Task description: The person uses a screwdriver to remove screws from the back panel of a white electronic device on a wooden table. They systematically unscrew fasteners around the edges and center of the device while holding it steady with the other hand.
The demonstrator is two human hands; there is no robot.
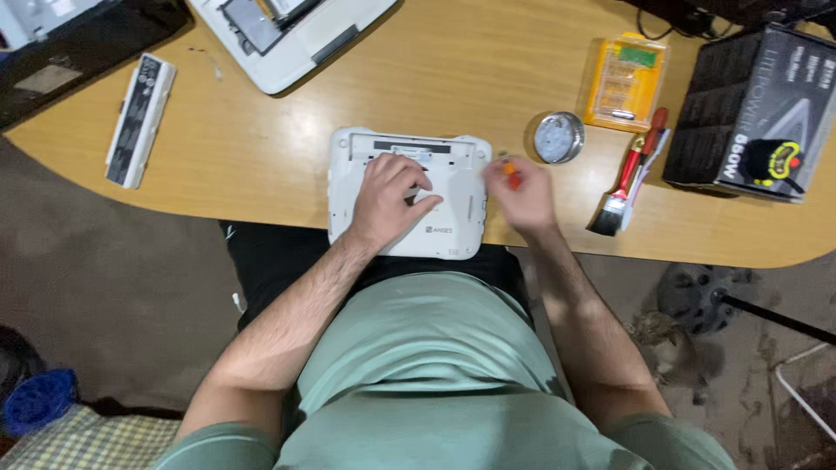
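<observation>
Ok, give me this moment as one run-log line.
left hand: flat on white laptop | right hand: gripping small orange screwdriver at laptop's right edge | nearby: round tin, brush

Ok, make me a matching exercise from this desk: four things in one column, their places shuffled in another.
1. white device
2. round tin
3. brush
4. white battery pack

a. far left of the table
b. under the left hand
c. right of the right hand, near the table edge
d. beside the yellow case

Pairs: 1-b, 2-d, 3-c, 4-a
</observation>
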